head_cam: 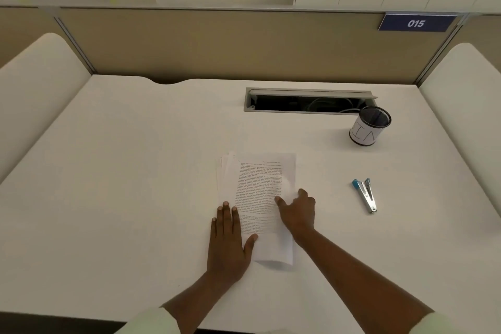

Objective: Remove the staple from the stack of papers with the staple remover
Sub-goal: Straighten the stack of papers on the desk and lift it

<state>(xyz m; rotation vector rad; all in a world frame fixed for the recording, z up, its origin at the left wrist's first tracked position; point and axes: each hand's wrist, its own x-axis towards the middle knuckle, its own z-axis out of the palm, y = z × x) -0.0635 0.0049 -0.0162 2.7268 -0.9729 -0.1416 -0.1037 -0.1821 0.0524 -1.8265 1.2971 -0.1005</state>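
Note:
A stack of printed papers (257,187) lies in the middle of the white desk (122,171), its sheets fanned slightly at the top left. My left hand (229,241) lies flat, fingers apart, on the stack's lower left edge. My right hand (298,211) rests on the stack's right edge, thumb on the page and fingers curled at the margin. The staple remover (366,195), blue and metal, lies on the desk to the right of the papers, apart from both hands. The staple itself is too small to make out.
A black mesh pen cup (370,126) with a white label stands at the back right. Behind it is an open cable slot (306,102) in the desk. Partition walls enclose the desk at the back and sides.

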